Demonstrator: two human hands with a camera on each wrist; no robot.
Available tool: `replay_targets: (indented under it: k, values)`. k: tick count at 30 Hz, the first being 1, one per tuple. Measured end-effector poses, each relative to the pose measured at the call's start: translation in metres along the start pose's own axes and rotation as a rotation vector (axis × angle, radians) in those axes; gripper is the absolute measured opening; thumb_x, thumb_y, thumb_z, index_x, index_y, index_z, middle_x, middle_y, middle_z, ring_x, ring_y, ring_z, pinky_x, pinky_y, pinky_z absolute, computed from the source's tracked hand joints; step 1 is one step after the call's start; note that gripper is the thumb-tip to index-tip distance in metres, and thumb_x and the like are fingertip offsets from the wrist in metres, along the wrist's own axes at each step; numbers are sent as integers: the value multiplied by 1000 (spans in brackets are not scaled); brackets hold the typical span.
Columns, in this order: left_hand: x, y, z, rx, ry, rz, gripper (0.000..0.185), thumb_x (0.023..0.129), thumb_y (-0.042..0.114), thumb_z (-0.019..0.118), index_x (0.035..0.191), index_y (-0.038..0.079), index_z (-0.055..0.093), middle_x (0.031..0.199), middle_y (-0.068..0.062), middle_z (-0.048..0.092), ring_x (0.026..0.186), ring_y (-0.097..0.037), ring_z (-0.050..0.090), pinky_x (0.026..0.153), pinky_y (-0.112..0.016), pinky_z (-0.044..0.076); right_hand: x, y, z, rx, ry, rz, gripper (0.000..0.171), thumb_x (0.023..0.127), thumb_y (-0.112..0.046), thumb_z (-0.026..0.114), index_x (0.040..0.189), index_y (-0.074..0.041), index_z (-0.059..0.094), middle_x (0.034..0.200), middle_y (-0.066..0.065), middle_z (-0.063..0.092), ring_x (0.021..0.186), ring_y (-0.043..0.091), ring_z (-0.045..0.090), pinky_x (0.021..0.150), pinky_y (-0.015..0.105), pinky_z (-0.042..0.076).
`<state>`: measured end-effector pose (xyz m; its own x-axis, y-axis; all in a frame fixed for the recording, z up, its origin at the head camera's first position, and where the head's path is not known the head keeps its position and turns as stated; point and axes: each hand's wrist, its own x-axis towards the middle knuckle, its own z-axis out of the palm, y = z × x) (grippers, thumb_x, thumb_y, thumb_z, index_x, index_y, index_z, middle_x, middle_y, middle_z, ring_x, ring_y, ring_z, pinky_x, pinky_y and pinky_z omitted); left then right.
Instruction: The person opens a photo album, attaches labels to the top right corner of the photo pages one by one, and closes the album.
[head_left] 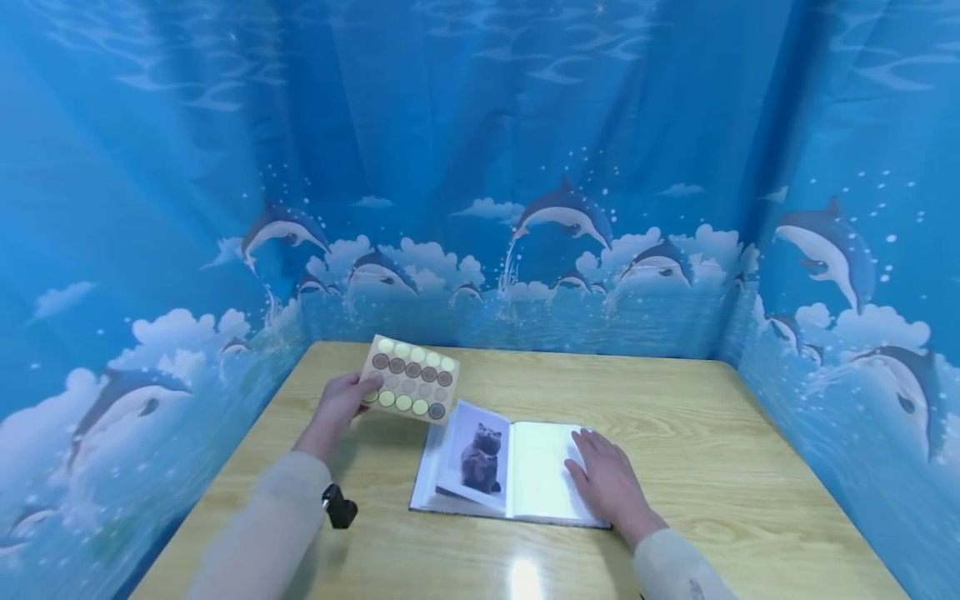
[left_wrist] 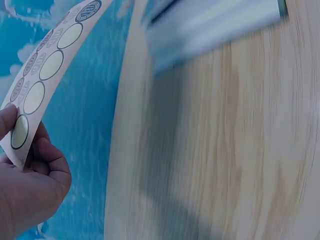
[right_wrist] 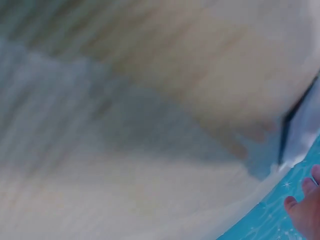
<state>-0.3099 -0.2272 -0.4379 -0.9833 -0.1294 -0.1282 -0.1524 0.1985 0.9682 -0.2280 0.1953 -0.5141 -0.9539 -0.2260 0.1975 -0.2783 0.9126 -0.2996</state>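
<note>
My left hand (head_left: 343, 406) pinches one corner of a sticker sheet (head_left: 411, 380) with rows of round yellow, brown and pale stickers. In the left wrist view the thumb lies on the front of the sheet (left_wrist: 51, 65), with curled fingers behind it. Below and to the right of the sheet, an open book (head_left: 543, 471) lies on the table. Its left side has a partly raised leaf with a picture of a grey cat (head_left: 481, 458); the right page is blank. My right hand (head_left: 609, 483) is at the right edge of that blank page, fingers extended.
The book lies on a light wooden table (head_left: 720, 467). Blue curtains (head_left: 450, 108) printed with dolphins and clouds stand along the table's back and sides. A small black device (head_left: 340, 507) sits at the left wrist. The right wrist view is blurred.
</note>
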Motion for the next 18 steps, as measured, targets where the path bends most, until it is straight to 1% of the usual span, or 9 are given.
replay_targets:
  k: [2,4,8,10,13,16,18]
  values:
    - [-4,4,11,-65,-16,-7,42,100,23,61,127,-9,58,88,1,65,77,-10,55,80,-35,50,5,-5,-2,45,3,23,56,102,-31,53,146,4,43,149,25,42,140,42,35,114,59,26]
    - [-8,7,24,-120,-27,-14,39,99,20,62,125,-9,59,83,3,65,73,-10,54,74,-31,48,10,-13,-4,113,3,59,57,103,-32,52,146,3,43,149,24,43,140,42,34,115,58,26]
    - [-15,12,51,-191,-52,-29,33,97,15,65,119,-9,61,79,1,64,68,-10,53,65,-25,45,23,-31,-10,305,10,142,55,103,-33,52,145,2,45,147,23,46,138,42,37,115,56,28]
    - [-18,13,64,-209,-63,-32,31,95,13,66,116,-9,62,78,0,65,67,-11,54,63,-24,45,28,-40,-13,396,9,182,53,103,-33,52,144,1,47,145,22,49,137,42,39,114,55,30]
    - [-24,15,80,-222,-90,-32,31,94,13,67,115,-10,63,80,-3,66,67,-12,56,63,-25,47,35,-52,-19,531,2,226,54,103,-36,52,141,1,50,141,21,53,134,40,43,112,54,33]
    - [-29,16,93,-212,-117,-36,31,94,14,68,115,-9,64,80,-5,68,67,-13,57,63,-25,49,40,-61,-22,679,-6,255,54,103,-37,53,138,5,52,138,23,55,131,40,48,109,53,38]
    - [-32,16,99,-194,-131,-31,31,94,15,67,114,-8,65,81,-6,68,67,-13,58,63,-26,49,42,-65,-23,778,-12,289,54,102,-36,55,135,6,55,135,24,57,128,40,51,107,53,41]
